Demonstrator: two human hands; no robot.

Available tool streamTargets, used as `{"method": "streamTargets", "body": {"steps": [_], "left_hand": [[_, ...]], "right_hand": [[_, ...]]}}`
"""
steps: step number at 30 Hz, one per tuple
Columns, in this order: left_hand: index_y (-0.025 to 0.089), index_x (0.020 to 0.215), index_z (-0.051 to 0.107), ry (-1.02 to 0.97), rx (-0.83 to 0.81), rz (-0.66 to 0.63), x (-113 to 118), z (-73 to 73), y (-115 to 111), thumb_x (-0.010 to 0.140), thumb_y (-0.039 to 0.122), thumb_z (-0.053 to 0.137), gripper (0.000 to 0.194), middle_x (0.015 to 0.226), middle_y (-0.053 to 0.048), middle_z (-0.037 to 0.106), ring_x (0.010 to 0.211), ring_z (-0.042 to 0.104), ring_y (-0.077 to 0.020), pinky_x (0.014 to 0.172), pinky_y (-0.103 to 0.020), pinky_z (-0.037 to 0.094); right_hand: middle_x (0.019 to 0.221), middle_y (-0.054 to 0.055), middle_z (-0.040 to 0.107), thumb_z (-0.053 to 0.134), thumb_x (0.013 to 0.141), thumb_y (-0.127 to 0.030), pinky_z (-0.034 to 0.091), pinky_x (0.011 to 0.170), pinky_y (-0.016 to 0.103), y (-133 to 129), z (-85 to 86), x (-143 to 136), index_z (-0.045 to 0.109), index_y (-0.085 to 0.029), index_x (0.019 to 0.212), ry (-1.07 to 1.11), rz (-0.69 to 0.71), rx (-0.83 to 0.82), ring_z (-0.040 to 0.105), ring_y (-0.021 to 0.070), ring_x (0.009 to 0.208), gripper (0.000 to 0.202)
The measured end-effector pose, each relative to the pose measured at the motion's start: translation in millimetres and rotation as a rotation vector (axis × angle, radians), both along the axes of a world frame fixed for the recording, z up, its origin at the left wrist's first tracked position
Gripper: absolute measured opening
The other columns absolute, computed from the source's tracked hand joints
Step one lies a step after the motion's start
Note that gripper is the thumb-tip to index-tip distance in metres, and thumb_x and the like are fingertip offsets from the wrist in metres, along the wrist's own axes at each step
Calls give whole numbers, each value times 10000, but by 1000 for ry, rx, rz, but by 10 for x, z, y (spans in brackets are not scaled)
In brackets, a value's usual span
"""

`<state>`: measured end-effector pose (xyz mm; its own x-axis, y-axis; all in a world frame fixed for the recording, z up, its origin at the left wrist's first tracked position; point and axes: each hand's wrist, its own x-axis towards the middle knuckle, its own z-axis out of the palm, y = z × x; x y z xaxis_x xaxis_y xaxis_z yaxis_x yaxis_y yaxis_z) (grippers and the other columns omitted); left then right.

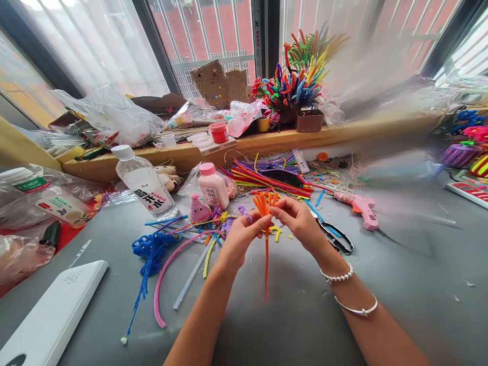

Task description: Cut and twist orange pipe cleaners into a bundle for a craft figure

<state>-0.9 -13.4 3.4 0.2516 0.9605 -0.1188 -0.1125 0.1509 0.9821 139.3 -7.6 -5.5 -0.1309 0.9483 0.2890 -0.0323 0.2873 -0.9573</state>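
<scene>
Over the middle of the grey table, my left hand (249, 229) pinches a bunch of orange pipe cleaners (263, 204) from the left. The strands fan out upward above the fingers, and one long stem hangs straight down below. On the other side, my right hand (295, 218) is closed, thumb and fingertips on the same bunch. Scissors with black handles (338, 236) lie just beyond my right hand. Behind the hands is a pile of pipe cleaners in several colours (251, 175). Small yellow cut pieces (277, 234) lie on the table under the hands.
A pink glue gun (360, 206) rests at right with its cord trailing. On the left stand a clear water bottle (145, 183) and a pink bottle (213, 187). Blue yarn (150, 249), a pink curved strip (157, 290) and a white power bank (57, 310) lie nearer.
</scene>
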Motion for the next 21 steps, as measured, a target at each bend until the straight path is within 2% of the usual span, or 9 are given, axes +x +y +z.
{"method": "streamTargets", "body": {"steps": [5,10,16,21], "left_hand": [[129,648,612,-17,-21,-3,6,18,-5,604,300,675,188,600,8,573,527,447,-55,496,-188,302],[133,668,628,-156,-62,73,33,5,-7,616,280,672,162,600,9,577,522,467,-47,494,-174,325],[148,715,659,-253,-57,161,36,-29,-2,606,252,681,152,716,-7,625,660,538,-74,578,-168,397],[129,657,643,-309,-36,243,36,-15,10,576,239,697,147,643,0,616,628,557,-87,643,-210,438]], "right_hand": [[653,-24,533,598,709,-306,381,543,212,0,-2,-3,522,-170,706,58,35,-37,484,95,588,156],[621,-46,467,596,709,-296,330,501,199,0,-21,-26,511,-170,684,147,-5,-53,399,68,526,154],[566,-57,442,565,708,-261,328,500,200,-4,-25,-26,505,-171,675,190,-3,-94,390,71,505,113],[561,-49,488,578,689,-243,339,519,208,7,-31,5,493,-166,627,163,49,-147,418,73,511,131]]}}
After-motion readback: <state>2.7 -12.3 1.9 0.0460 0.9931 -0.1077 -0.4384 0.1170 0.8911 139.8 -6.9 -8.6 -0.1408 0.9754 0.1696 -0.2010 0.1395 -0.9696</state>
